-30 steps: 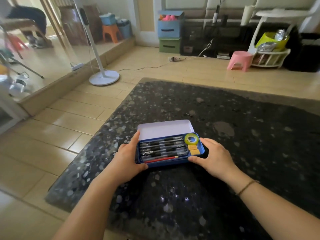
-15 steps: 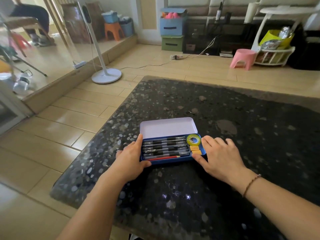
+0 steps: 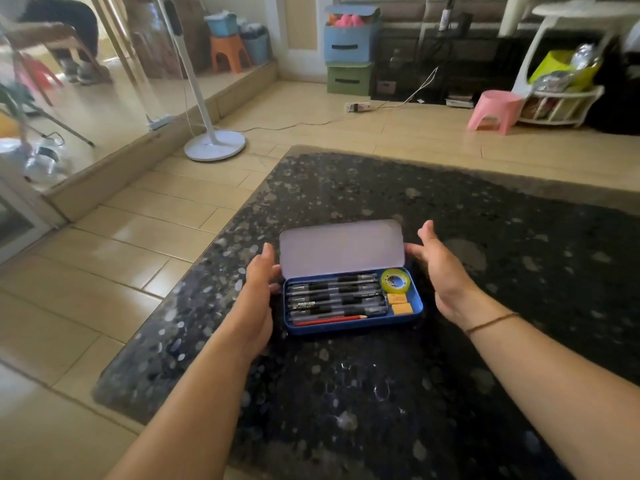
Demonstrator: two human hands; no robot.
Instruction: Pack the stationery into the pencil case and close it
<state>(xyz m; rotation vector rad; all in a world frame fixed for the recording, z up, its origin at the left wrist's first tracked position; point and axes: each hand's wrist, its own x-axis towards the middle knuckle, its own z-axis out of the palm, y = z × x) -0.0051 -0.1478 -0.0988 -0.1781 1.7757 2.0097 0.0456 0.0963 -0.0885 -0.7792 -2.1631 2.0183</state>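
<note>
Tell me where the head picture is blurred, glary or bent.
Head view: right hand slightly motion-blurred; pencil case sharp; window glare on the floor tiles and granite tabletop; wide-angle bending tilts the fan stand.

dark speckled stone table (image 3: 519, 271) | tiled floor (image 3: 121, 254) | white fan stand (image 3: 214, 145) | pink stool (image 3: 493, 110) | orange stool (image 3: 230, 51) | blue box (image 3: 349, 38) stacked on green box (image 3: 348, 79) | power strip (image 3: 358, 106)

Nothing can be read. The pens (image 3: 337, 296) in the pencil case (image 3: 351, 325) carry small white label marks, too blurred to make out any letters.
</note>
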